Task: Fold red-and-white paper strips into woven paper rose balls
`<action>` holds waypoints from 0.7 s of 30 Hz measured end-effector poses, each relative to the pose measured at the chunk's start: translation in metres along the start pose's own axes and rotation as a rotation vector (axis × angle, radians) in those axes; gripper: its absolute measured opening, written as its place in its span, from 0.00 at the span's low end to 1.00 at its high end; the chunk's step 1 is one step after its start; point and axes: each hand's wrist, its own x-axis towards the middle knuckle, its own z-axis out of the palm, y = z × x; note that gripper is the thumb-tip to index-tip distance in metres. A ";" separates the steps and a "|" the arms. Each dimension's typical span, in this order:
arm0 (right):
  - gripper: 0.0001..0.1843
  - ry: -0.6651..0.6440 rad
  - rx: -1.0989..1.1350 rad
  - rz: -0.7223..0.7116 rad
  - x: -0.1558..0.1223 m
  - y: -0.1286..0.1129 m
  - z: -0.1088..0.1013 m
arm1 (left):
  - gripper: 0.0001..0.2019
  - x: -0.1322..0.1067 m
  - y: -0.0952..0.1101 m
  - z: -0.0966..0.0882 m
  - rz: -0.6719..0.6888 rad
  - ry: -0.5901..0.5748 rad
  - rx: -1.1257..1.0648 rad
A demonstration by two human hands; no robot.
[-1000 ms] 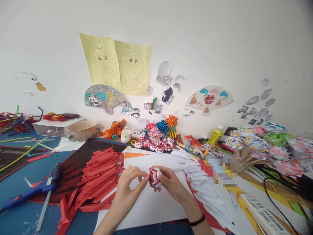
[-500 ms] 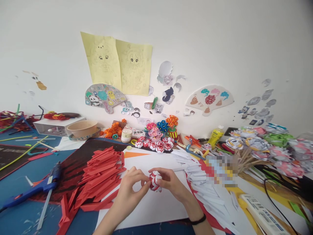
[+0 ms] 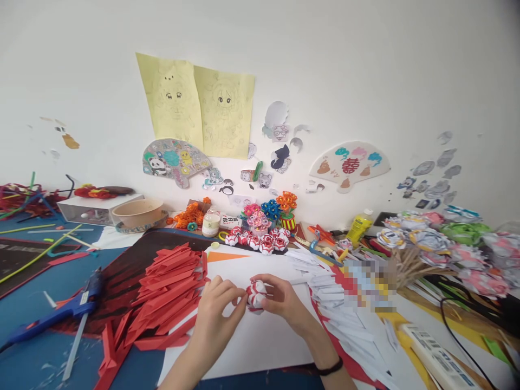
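Note:
A small red-and-white woven paper ball [image 3: 255, 294] sits between both hands above a white sheet of paper [image 3: 252, 336]. My left hand [image 3: 215, 311] pinches the ball's left side with thumb and fingers. My right hand [image 3: 282, 300], with a black band on its wrist, grips the ball from the right, fingers curled round it. A heap of folded red paper strips [image 3: 166, 287] lies just left of my left hand. A heap of folded white paper strips [image 3: 333, 295] lies just right of my right hand.
A blue glue gun [image 3: 60, 314] lies at the left. Several finished red-and-white balls [image 3: 260, 241] and small paper flower pots stand at the back by the wall. Paper flowers on sticks [image 3: 439, 244], a yellow glue bottle [image 3: 359, 225] and a white power strip [image 3: 439, 357] occupy the right.
Both hands turned the ball slightly and lowered it a little toward the white sheet. The view shifted slightly.

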 end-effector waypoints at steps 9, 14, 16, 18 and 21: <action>0.28 -0.042 0.066 -0.049 0.000 -0.001 -0.001 | 0.17 0.005 0.002 -0.006 -0.436 -0.241 -0.629; 0.29 -0.073 0.091 -0.047 -0.001 -0.001 -0.002 | 0.18 0.006 0.004 -0.006 -0.415 -0.248 -0.631; 0.29 -0.070 0.088 -0.053 -0.001 0.000 -0.002 | 0.18 0.007 0.005 -0.007 -0.395 -0.243 -0.606; 0.29 -0.070 0.082 -0.053 0.000 0.001 -0.003 | 0.17 0.007 0.006 -0.008 -0.368 -0.231 -0.554; 0.29 -0.075 0.082 -0.050 0.000 0.001 -0.003 | 0.16 0.007 0.007 -0.010 -0.338 -0.222 -0.484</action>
